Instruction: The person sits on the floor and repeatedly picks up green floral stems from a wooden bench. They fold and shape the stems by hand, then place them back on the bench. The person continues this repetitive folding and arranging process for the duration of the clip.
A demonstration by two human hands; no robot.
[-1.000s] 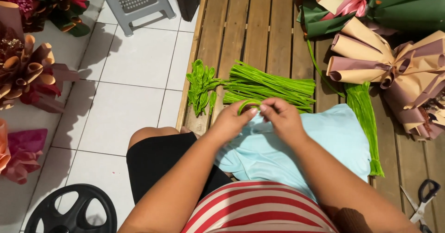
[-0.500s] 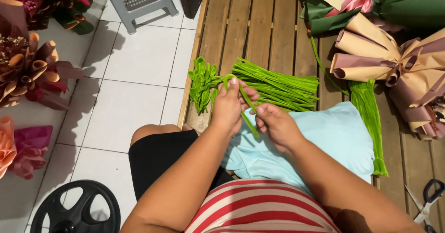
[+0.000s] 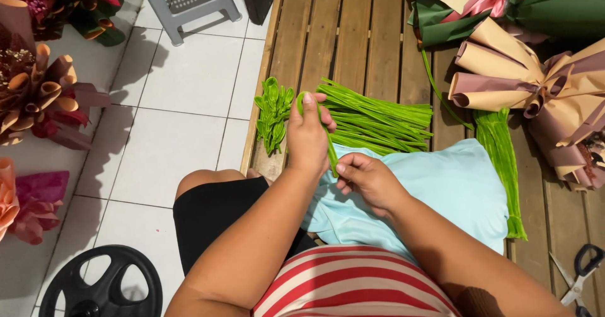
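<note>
Both hands are on one green fuzzy stem (image 3: 329,145), held over the near left corner of the wooden slat platform (image 3: 372,33); left hand (image 3: 309,137) is closed round its upper part, with the top end bent over above the fingers; right hand (image 3: 368,178) pinches the lower end between thumb and fingertips, so both are clamped on the same stem. Just behind the hands lies a loose pile of green stems (image 3: 378,118), pointing toward the platform's right side; to the left of that, right on the left edge, a little heap of finished green leaf shapes (image 3: 273,112). A light blue cushion (image 3: 454,191) sits under the right wrist; a second bundle of green stems (image 3: 501,166) runs along its right side. Wrapped paper bouquets (image 3: 535,84) fill the far right corner; scissors (image 3: 580,276) are at the near right edge.
</note>
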